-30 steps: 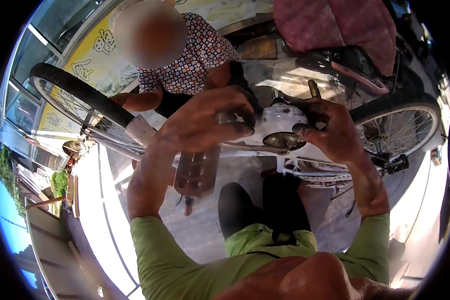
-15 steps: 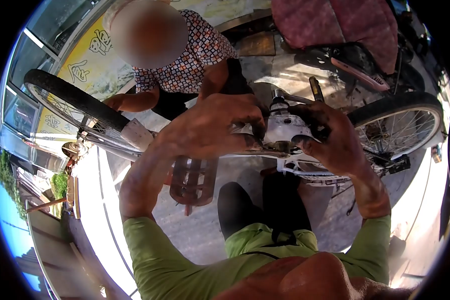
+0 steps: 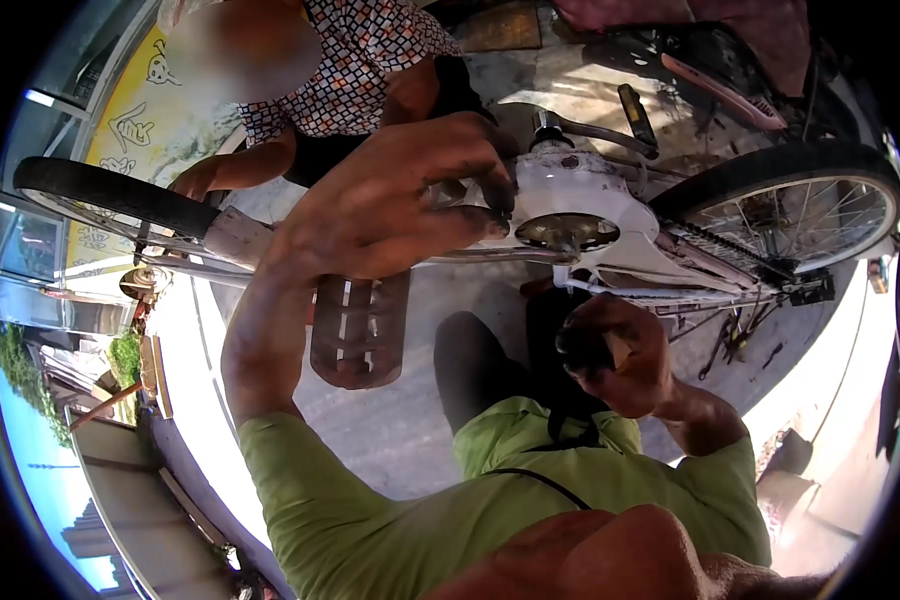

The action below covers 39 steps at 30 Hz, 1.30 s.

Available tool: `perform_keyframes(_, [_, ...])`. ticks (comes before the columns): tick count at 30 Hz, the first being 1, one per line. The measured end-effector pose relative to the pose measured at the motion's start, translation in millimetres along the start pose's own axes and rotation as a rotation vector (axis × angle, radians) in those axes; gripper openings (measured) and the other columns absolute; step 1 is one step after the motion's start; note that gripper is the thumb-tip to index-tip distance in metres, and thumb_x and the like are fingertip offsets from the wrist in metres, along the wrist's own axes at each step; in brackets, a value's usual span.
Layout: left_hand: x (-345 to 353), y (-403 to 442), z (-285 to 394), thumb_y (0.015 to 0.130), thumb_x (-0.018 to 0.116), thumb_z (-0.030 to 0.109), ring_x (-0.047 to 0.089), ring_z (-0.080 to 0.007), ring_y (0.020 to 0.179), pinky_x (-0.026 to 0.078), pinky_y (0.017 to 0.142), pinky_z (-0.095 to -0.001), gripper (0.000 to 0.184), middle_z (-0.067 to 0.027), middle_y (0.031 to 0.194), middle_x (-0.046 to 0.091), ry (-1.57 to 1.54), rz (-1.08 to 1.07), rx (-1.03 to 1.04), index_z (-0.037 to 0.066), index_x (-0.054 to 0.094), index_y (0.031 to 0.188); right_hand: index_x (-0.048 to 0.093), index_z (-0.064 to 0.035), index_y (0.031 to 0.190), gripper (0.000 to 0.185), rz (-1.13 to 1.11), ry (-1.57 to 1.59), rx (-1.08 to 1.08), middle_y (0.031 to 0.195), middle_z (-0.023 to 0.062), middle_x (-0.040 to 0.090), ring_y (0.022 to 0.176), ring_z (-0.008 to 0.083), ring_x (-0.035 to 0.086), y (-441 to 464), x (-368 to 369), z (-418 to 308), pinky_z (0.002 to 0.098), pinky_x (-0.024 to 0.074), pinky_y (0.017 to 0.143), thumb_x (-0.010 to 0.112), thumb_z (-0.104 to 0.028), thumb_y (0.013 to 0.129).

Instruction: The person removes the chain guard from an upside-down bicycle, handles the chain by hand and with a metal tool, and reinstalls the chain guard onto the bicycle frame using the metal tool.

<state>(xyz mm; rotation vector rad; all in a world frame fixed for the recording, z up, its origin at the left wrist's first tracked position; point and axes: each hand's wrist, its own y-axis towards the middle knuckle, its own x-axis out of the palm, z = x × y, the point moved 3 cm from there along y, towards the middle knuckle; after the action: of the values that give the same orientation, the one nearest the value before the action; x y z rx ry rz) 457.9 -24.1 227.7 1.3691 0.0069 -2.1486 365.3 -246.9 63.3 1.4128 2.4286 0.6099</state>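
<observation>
A white bicycle frame (image 3: 600,185) spans the middle of the view, its rear wheel (image 3: 800,190) out to the right and its front wheel (image 3: 120,195) to the left. The left hand (image 3: 395,200) is at the frame's near left, thumb and index finger bent and parted, tips by the edge of the oval opening (image 3: 568,232); whether they touch metal or pinch anything, I cannot tell. The right hand (image 3: 620,355) is below the frame and apart from it, in front of the wearer's legs, fingers curled inward; what they enclose, if anything, is hidden. Bare concrete floor (image 3: 385,435) lies between the slatted brown panel (image 3: 358,330) and the legs. Past the frame, the pedal (image 3: 638,115) juts out over sunlit floor. A person in a patterned shirt (image 3: 340,85) crouches beyond the left hand. A yellow banner (image 3: 135,85) carries black characters, too distorted to read.
</observation>
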Motion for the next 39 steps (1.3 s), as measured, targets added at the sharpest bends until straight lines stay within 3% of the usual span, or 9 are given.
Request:
perform_keyframes(2, [2.5, 0.2, 2.3, 0.072, 0.077, 0.006, 0.063, -0.0253, 0.080, 0.050, 0.069, -0.0351, 0.033, -0.0095, 0.093, 0.061, 0.016, -0.009, -0.073, 0.001, 0.063, 0.102, 0.058, 0.0001, 0.118, 0.041, 0.120, 0.621, 0.626, 0.106, 0.0075, 0.065, 0.100, 0.0169, 0.062, -9.3, 22.2, 56.7, 0.0336, 0.0510, 0.082, 0.072, -0.015, 0.083])
perform_keyframes(5, [3.0, -1.5, 1.6, 0.073, 0.076, 0.001, 0.064, -0.0205, 0.083, 0.050, 0.067, -0.0321, 0.032, -0.0087, 0.101, 0.062, -0.057, -0.029, -0.217, 0.001, 0.063, 0.102, 0.063, -0.0067, 0.110, 0.045, 0.227, 0.938, 0.469, 0.114, 0.0073, 0.064, 0.095, 0.0208, 0.063, -5.9, 20.3, 115.9, 0.0355, 0.0504, 0.085, 0.078, -0.038, 0.082])
perform_keyframes(8, [6.9, -8.0, 3.7, 0.073, 0.075, -0.006, 0.065, -0.0154, 0.087, 0.053, 0.068, -0.0288, 0.032, -0.0096, 0.110, 0.061, -0.197, 0.016, -0.461, 0.000, 0.063, 0.103, 0.063, -0.0122, 0.112, 0.040, 0.388, 1.047, 0.331, 0.112, 0.0027, 0.065, 0.099, 0.0193, 0.062, 7.2, 25.7, 113.9, 0.0364, 0.0499, 0.087, 0.076, -0.038, 0.085])
perform_keyframes(9, [9.2, -7.1, 4.3, 0.073, 0.073, -0.011, 0.065, -0.0129, 0.090, 0.054, 0.069, -0.0260, 0.033, -0.0112, 0.115, 0.060, -0.238, 0.059, -0.345, -0.002, 0.063, 0.103, 0.063, -0.0142, 0.109, 0.032, 0.390, 1.136, 0.281, 0.109, 0.0008, 0.065, 0.100, 0.0178, 0.062, 8.3, 26.7, 121.8, 0.0373, 0.0512, 0.084, 0.076, -0.032, 0.086])
perform_keyframes(15, [11.0, -6.0, 7.9, 0.071, 0.071, -0.010, 0.066, -0.0224, 0.102, 0.056, 0.086, -0.0307, 0.034, -0.0185, 0.121, 0.055, -0.373, 0.060, -0.401, -0.008, 0.063, 0.104, 0.063, -0.0113, 0.111, 0.029, 0.409, 0.900, 0.283, 0.103, 0.0015, 0.064, 0.094, 0.0163, 0.061, 5.5, 30.4, 134.0, 0.0355, 0.0524, 0.079, 0.075, -0.023, 0.088])
perform_keyframes(19, [8.9, -3.3, 12.4, 0.069, 0.072, -0.006, 0.064, -0.0282, 0.104, 0.054, 0.085, -0.0338, 0.031, -0.0229, 0.117, 0.057, -0.211, 0.010, -0.400, -0.008, 0.066, 0.099, 0.065, -0.0064, 0.112, 0.021, 0.372, 0.770, 0.263, 0.099, 0.0024, 0.066, 0.089, 0.0118, 0.058, 6.4, 27.5, 132.9, 0.0304, 0.0489, 0.079, 0.068, -0.013, 0.092])
perform_keyframes(22, [8.2, -0.7, 12.7, 0.065, 0.076, 0.000, 0.063, -0.0303, 0.103, 0.052, 0.084, -0.0354, 0.031, -0.0241, 0.112, 0.061, -0.117, 0.019, -0.367, -0.007, 0.068, 0.094, 0.061, -0.0040, 0.117, 0.026, 0.324, 0.237, 0.081, 0.101, 0.0025, 0.065, 0.090, 0.0109, 0.057, 4.9, 22.7, 130.1, 0.0289, 0.0493, 0.078, 0.068, -0.012, 0.093])
perform_keyframes(26, [6.9, 2.5, 12.0, 0.060, 0.079, 0.002, 0.063, -0.0336, 0.103, 0.052, 0.083, -0.0372, 0.034, -0.0239, 0.105, 0.064, -0.021, -0.035, -0.326, -0.008, 0.068, 0.091, 0.055, -0.0041, 0.122, 0.032, 0.335, 0.826, 0.196, 0.104, 0.0031, 0.063, 0.092, 0.0113, 0.057, 0.0, 34.7, 121.9, 0.0265, 0.0505, 0.076, 0.067, -0.008, 0.093])
perform_keyframes(39, [9.9, 1.1, 10.0, 0.066, 0.076, -0.004, 0.064, -0.0270, 0.101, 0.054, 0.078, -0.0340, 0.031, -0.0215, 0.113, 0.060, -0.106, 0.003, -0.405, -0.006, 0.067, 0.096, 0.057, -0.0052, 0.119, 0.031, 0.421, 0.860, 0.203, 0.105, 0.0029, 0.064, 0.092, 0.0133, 0.063, 15.1, 29.9, 126.5, 0.0275, 0.0499, 0.070, 0.067, -0.012, 0.091])
